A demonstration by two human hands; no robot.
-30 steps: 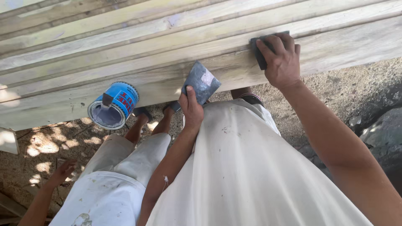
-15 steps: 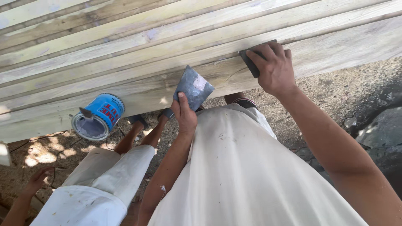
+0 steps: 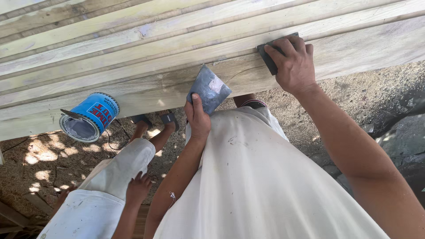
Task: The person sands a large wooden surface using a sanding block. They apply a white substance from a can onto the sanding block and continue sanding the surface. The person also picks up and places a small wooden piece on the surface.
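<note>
My right hand (image 3: 293,64) presses a dark sanding block (image 3: 267,57) flat on the nearest pale wooden plank (image 3: 354,48). My left hand (image 3: 198,119) holds up a square grey putty-smeared pad (image 3: 208,89) by its lower corner, against the plank's front edge. I wear a white garment that fills the lower middle of the view. A blue tin (image 3: 90,117) with grey paste inside and a blade across its mouth lies tipped on the plank's left end.
Several long planks (image 3: 133,40) run side by side across the top. Another person in white shorts (image 3: 115,177) sits at the lower left, a hand on the knee, sandalled feet (image 3: 155,121) under the planks. Gravel ground and a dark rock (image 3: 398,141) lie to the right.
The view has shifted, so the tin and both hands sit lower and further left in frame. My right hand still rests on the sanding block. The seated person's hand moved up onto their leg.
</note>
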